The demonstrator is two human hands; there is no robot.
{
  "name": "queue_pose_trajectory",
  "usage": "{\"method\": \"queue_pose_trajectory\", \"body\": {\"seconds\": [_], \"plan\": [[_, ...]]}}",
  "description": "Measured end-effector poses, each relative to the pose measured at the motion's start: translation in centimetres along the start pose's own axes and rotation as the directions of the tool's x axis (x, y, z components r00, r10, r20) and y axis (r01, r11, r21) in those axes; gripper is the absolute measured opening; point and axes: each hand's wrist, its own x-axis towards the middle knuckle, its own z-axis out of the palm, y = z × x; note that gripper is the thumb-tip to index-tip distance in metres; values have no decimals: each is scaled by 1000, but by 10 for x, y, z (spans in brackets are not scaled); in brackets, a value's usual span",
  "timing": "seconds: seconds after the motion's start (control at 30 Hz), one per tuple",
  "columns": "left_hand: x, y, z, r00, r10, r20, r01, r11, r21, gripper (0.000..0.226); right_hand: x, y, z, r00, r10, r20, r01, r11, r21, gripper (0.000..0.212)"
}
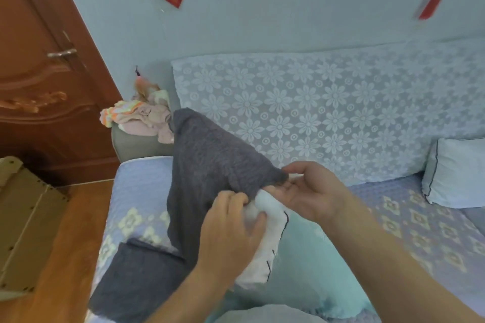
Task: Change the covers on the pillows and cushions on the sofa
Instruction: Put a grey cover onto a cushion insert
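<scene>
- Progress, as I judge it: one change is midway. The grey cover [210,165] sits over most of a pillow [265,220], held above the sofa seat [141,191]; only the pillow's pale corner with dark piping shows at the cover's open end.
- The left hand [231,228] grips that pale corner and the cover's edge, fingers curled tight on them.
- The right hand [309,189] holds the cover's mouth, thumb on top, fingers [282,186] mostly straight beneath.
- Whether the cover is going on or coming off, I cannot tell.
- Left to do: a light-blue cushion [456,173] against the sofa back looks untouched.
- Count: two hands; one cover in hand; one more grey fabric piece [136,278] lying on the seat; one pillow in hand, one cushion at the right; one clothes heap [139,118] on the armrest.
</scene>
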Motion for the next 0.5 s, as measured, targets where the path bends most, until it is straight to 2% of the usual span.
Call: {"method": "queue_pose_trajectory", "body": {"seconds": [0.03,0.07,0.1,0.17,0.23,0.27,0.33,0.4,0.5], "plan": [[3,-6,3,987,-156,-42,152,985,-81,33,2,8,2,1000,-13,-5,13,1000,7,39],[8,-11,3,964,-254,-75,242,960,-141,34,4,16,2,1000,-14,-13,15,1000,7,39],[14,-14,3,954,-286,-85,271,950,-156,36,5,22,1,1000,-4,-16,4,1000,6,39],[22,-25,3,969,-245,-25,239,962,-134,43,9,27,-5,1000,25,-13,-25,1000,2,39],[23,-35,1,976,-180,119,198,967,-161,54,10,22,-9,999,34,-21,-34,999,14,43],[19,-39,0,973,-174,148,200,963,-181,60,11,19,-11,999,44,-21,-43,999,25,45],[6,-33,3,950,-293,103,310,916,-254,68,15,19,-10,998,61,-10,-60,997,58,47],[-7,-11,8,895,-445,23,421,829,-368,76,20,28,-7,998,61,9,-61,994,91,47],[-13,-4,9,856,-507,-100,446,823,-352,94,25,40,-7,998,47,30,-51,988,147,47]]}}
